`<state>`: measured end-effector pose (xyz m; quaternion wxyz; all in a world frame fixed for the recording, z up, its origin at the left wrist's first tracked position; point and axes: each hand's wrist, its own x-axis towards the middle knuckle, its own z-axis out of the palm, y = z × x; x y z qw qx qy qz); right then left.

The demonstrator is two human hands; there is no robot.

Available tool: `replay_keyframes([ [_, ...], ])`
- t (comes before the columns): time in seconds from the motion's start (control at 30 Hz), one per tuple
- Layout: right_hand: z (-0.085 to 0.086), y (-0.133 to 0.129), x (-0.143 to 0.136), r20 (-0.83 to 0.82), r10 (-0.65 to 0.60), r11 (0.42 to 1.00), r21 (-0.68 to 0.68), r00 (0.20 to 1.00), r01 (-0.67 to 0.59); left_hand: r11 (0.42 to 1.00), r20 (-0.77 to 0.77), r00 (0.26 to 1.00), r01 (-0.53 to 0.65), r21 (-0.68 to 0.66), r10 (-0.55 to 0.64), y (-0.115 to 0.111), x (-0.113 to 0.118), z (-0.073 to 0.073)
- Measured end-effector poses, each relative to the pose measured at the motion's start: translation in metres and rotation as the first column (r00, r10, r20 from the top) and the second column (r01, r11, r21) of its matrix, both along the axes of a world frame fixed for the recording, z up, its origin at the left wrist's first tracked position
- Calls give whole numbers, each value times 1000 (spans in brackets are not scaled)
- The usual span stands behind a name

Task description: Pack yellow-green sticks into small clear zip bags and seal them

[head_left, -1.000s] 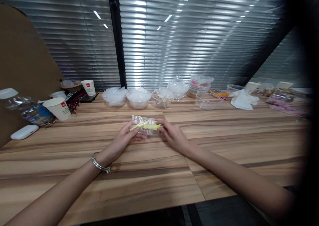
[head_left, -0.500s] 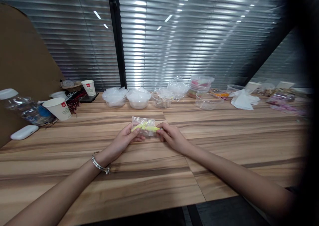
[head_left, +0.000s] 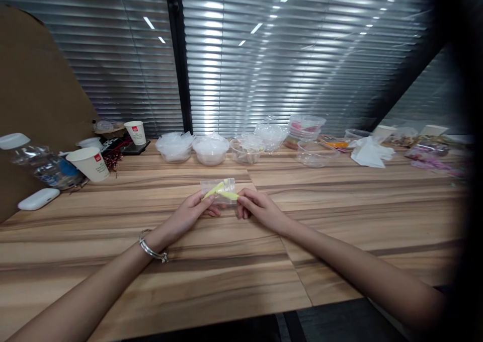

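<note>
Left hand (head_left: 188, 212): thumb and fingers pinch the left end of a small clear plastic bag (head_left: 229, 184). Right hand (head_left: 262, 210): fingertips pinch the right end of a yellow-green strip (head_left: 228, 195), which shows at the bag; cannot tell how much lies inside. Bag sits between the hands, over wood-grain table (head_left: 339, 211). Silver bangle (head_left: 151, 251) on left wrist. Beyond: lidded plastic bowl (head_left: 210, 151), clear open bowl (head_left: 314, 155), white tissue (head_left: 370, 153).

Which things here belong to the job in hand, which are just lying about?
In the job:
clear bag
yellow strip
left hand, right hand holding them

Apparently lying about:
paper cups
bottle
white case
plastic bowls
</note>
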<state>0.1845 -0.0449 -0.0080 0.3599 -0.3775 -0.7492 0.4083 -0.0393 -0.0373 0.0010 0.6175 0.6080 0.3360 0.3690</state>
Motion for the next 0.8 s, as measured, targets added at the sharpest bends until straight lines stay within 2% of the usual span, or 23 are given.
replay_keyframes([
  [0.13, -3, 1, -3, -182, 35, 978, -197, 983, -71, 997, 85, 996, 0, -80, 7, 4, 0, -3],
  [0.27, -4, 1, -5, -293, 40, 937, -322, 955, -137, 993, 62, 997, -45, -108, 52, 6, 0, -4],
  [0.47, 1, -5, -3, -361, 27, 851, -481, 932, -211, 999, -68, 998, 16, 46, -13, 0, -1, 4],
  [0.6, 4, -11, -4, -349, 67, 817, -519, 935, -252, 983, -183, 982, 71, 171, -40, -4, -2, 11],
  [0.7, 1, -13, -5, -285, 109, 835, -493, 952, -243, 967, -251, 967, 93, 236, -31, -5, -1, 13],
  [0.8, -1, -13, -7, -241, 87, 868, -458, 967, -192, 964, -281, 959, 102, 245, -30, -5, -1, 12],
])
